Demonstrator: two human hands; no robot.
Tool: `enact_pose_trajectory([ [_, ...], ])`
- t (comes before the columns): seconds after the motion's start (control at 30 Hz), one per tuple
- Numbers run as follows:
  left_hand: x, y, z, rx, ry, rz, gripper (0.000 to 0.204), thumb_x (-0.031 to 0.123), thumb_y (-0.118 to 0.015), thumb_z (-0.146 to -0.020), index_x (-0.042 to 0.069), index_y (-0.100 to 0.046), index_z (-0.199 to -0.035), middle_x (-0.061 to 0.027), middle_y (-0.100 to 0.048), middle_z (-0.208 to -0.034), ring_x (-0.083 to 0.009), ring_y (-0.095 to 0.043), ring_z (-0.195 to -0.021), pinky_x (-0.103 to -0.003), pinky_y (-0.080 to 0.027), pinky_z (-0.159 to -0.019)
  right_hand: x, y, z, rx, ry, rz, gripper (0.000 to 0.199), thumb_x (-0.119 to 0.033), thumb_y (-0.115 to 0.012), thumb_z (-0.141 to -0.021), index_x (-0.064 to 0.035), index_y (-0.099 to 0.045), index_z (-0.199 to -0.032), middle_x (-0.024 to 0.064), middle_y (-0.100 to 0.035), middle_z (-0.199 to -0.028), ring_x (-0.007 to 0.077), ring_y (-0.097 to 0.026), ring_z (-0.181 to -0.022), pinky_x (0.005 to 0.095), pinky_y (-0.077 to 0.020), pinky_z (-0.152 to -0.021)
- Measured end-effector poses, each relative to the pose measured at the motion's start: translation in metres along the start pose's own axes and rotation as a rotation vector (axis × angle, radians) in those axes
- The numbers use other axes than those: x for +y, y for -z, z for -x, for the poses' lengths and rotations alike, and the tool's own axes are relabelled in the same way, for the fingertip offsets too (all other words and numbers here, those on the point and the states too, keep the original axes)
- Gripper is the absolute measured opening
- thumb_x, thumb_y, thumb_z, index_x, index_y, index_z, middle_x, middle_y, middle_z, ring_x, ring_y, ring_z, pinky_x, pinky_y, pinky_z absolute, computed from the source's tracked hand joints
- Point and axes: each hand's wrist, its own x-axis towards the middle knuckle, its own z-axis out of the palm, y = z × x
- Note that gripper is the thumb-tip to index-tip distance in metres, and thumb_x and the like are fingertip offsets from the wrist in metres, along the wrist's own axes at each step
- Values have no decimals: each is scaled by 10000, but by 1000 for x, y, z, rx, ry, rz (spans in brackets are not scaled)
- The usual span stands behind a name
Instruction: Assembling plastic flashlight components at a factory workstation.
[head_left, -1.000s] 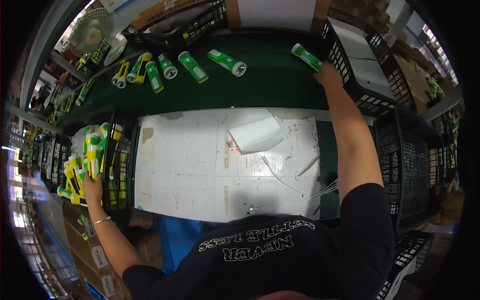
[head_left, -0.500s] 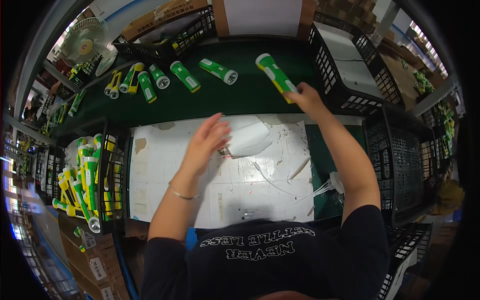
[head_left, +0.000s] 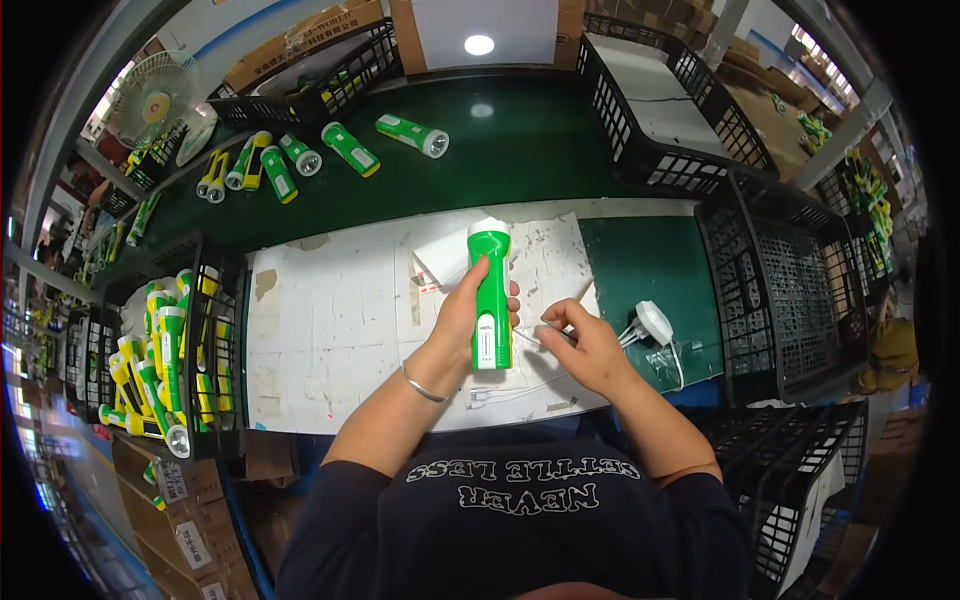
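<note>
My left hand (head_left: 462, 318) is wrapped round a green flashlight (head_left: 491, 290) with a white head, held upright over the white work surface (head_left: 330, 340). The head points toward the back, where a round spot of light falls on a white board (head_left: 475, 25). Just right of the flashlight, my right hand (head_left: 588, 352) pinches a thin white charging cable near its end; the fingers partly hide it. More white cables (head_left: 510, 393) lie below, leading toward a round white charging hub (head_left: 654, 323). A white sheet (head_left: 440, 250) lies partly behind the flashlight.
Several green and yellow flashlights (head_left: 350, 150) lie on the green bench at the back left. A black crate (head_left: 235, 350) full of flashlights stands at left. Another black crate (head_left: 785, 290) is at right, and a crate with white sheets (head_left: 665, 115) stands at the back right.
The flashlight has come from the back right to the middle, passing from my right hand into my left. My right hand now grips a cable. A light spot has appeared on the board.
</note>
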Motion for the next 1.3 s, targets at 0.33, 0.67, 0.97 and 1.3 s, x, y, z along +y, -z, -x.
enact_pose_trajectory([
  [0.33,-5,4,22,-99,-33,-63,377,397,-455,-922,35,-484,-1024,-90,-547,-836,-163,-553,-672,-281,-491,-537,3,-14,7,-70,69,-126,171,-183,-544,-882,-13,-559,-899,78,-605,-816,129,-576,-698,262,-446,-620],
  [0.67,-18,6,29,-171,7,-124,429,365,-444,-932,-3,-436,-1152,-169,-548,-1058,-269,-567,-974,-404,-494,-818,3,-53,29,-426,-479,-1062,281,-270,-587,-850,-42,-539,-1006,-25,-478,-661,31,-305,-436,195,-194,-394],
  [0.97,-4,6,7,-257,184,-21,486,241,-686,-789,68,-460,-1183,-155,-540,-1067,-270,-575,-970,-484,-481,-878,-15,-55,54,-691,-466,-1031,268,-322,-587,-827,-94,-499,-937,68,-605,-827,96,-521,-660,215,-396,-547],
  [1.3,0,-4,15,-70,131,-400,393,182,-679,-792,0,-519,-1101,-99,-576,-949,-203,-603,-881,-332,-516,-736,-8,-70,60,-517,-390,-687,292,-355,-624,-830,-74,-632,-754,0,-610,-741,88,-531,-689,225,-408,-625],
])
